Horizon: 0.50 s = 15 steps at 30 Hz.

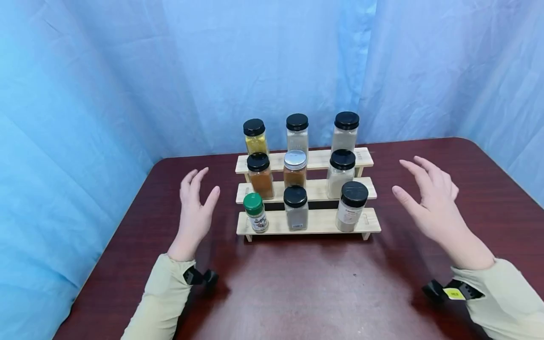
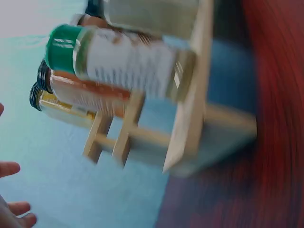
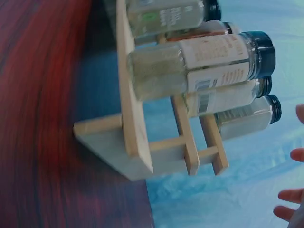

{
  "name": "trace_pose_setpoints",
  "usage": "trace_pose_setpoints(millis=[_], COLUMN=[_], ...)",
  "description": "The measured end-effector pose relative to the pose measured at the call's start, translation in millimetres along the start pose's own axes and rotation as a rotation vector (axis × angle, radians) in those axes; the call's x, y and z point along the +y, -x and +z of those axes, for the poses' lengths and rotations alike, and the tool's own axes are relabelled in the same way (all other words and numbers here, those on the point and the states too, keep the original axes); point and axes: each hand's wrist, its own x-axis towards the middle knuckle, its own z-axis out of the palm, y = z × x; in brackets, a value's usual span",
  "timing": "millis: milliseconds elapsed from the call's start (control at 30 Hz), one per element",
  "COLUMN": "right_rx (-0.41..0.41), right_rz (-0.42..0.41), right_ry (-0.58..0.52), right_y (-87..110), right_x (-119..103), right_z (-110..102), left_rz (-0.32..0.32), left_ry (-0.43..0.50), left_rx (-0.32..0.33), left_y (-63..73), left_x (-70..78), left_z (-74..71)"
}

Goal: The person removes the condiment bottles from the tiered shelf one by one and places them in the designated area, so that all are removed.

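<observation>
A three-step wooden spice rack (image 1: 323,216) stands mid-table, with three jars on each step. My left hand (image 1: 195,212) is raised to the left of it, fingers spread, holding nothing. Nearest that hand on the front step is the green-capped jar (image 1: 256,215); its label faces the camera in the left wrist view. My right hand (image 1: 435,205) hovers right of the rack, thumb apart from the fingers, also holding nothing. Closest to it on the front step stands a black-lidded jar (image 1: 350,212) with a pale label. Between these two is a grey-filled jar (image 1: 296,215).
On the middle step sit two brown-filled jars, one silver-lidded (image 1: 295,165), and a white-filled jar (image 1: 340,179). The back step has a yellow-filled jar (image 1: 256,141) and two pale ones. Blue curtains (image 1: 263,61) enclose the dark red table (image 1: 289,283) behind and beside.
</observation>
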Motion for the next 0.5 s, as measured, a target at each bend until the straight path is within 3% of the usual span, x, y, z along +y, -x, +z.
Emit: trace_pose_setpoints(millis=[100, 200, 367, 500], right_rx=[0.016, 0.029, 0.04, 0.039], right_rz=[-0.013, -0.036, -0.089, -0.161], right_ry=[-0.113, -0.177, -0.237, -0.29], right_y=[-2.6, -3.7, -3.7, -5.0], right_x=[-3, -4, -8, -14], right_z=[3, 7, 15, 21], left_rz=[-0.179, -0.32, -0.459, -0.535], left_ry=[0.226, 0.435, 0.691, 0.755], left_rx=[-0.072, -0.109, -0.121, -0.125], left_y=[-6.0, -10.2, -14.4, -15.2], left_x=[2.8, 3.9, 0.6, -5.3], left_z=[8.5, 19.1, 37.9, 50.7])
